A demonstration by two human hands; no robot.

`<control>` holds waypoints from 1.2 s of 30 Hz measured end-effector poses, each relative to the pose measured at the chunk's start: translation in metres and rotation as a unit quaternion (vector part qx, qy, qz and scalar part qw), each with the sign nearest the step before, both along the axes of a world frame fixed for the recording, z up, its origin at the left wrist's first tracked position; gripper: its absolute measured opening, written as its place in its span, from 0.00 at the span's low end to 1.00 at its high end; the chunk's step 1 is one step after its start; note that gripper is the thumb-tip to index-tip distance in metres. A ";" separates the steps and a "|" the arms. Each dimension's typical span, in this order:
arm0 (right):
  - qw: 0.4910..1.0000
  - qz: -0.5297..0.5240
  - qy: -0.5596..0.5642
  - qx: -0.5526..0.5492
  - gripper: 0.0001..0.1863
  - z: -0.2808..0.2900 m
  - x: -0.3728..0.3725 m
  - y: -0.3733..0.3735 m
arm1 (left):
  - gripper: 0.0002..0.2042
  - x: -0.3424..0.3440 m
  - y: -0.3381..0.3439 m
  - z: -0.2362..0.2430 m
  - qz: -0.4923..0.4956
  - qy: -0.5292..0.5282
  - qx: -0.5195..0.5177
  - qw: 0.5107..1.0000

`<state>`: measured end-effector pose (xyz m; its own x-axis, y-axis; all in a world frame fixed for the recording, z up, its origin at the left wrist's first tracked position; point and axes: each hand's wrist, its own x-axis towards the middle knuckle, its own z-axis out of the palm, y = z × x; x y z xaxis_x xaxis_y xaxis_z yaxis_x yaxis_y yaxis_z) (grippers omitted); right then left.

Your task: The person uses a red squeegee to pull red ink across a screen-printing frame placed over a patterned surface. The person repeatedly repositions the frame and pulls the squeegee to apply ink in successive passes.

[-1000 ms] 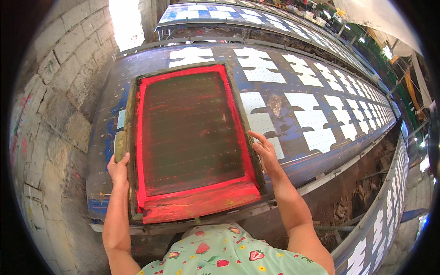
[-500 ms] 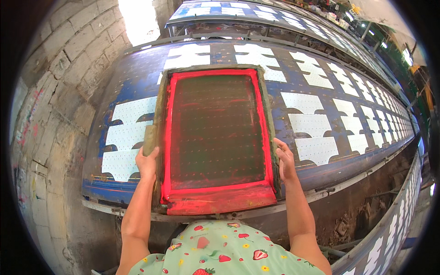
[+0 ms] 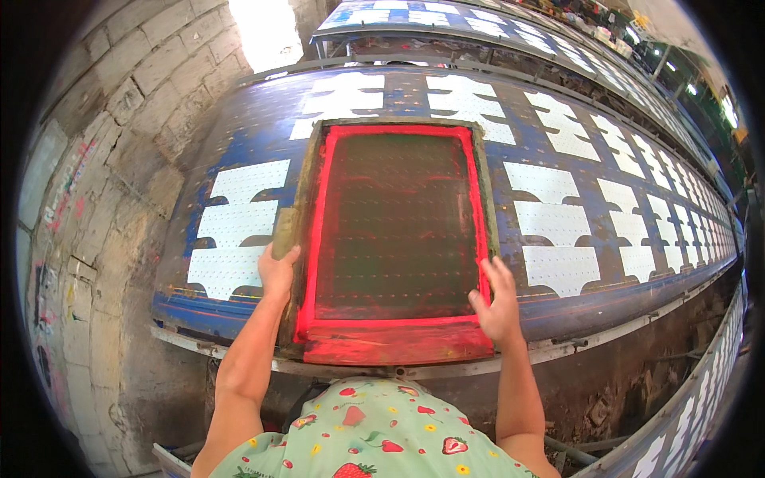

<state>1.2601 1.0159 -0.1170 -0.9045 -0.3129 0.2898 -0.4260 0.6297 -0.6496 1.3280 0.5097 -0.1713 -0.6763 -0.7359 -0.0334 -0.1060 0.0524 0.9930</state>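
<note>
A screen-printing frame (image 3: 402, 326) lies in front of me on the long table, with red borders around a dark mesh (image 3: 398, 223). My left hand (image 3: 277, 275) is closed at its left side, on a tan wooden block (image 3: 284, 233) beside the frame's rail. Whether the block is fixed to the frame, I cannot tell. My right hand (image 3: 499, 309) is at the frame's lower right edge, fingers apart and thumb toward the red border. Nothing shows in it. White cut fabric pieces (image 3: 239, 223) with small dots lie on both sides of the frame.
The blue-stained table (image 3: 542, 303) runs far to the right with rows of white pieces. A metal rail (image 3: 558, 348) follows its near edge. A block wall (image 3: 119, 191) rises at left. Another table (image 3: 438, 17) stands behind, and one more (image 3: 685, 430) at lower right.
The view has shifted, so the scene sits further right. My right hand has moved inward against the frame's right edge, its fingers spreading. The left hand keeps its place at the block.
</note>
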 end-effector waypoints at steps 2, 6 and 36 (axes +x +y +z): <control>0.990 0.141 0.025 0.000 0.36 0.011 0.035 -0.015 | 0.18 0.000 -0.001 -0.003 0.005 -0.019 -0.036 0.999; 0.950 0.301 -0.011 0.085 0.32 0.025 0.105 -0.054 | 0.20 -0.001 -0.001 -0.006 0.010 -0.046 -0.063 0.997; 0.943 0.165 0.148 0.248 0.30 0.009 0.054 -0.167 | 0.25 0.000 -0.001 -0.009 0.003 -0.032 -0.151 0.988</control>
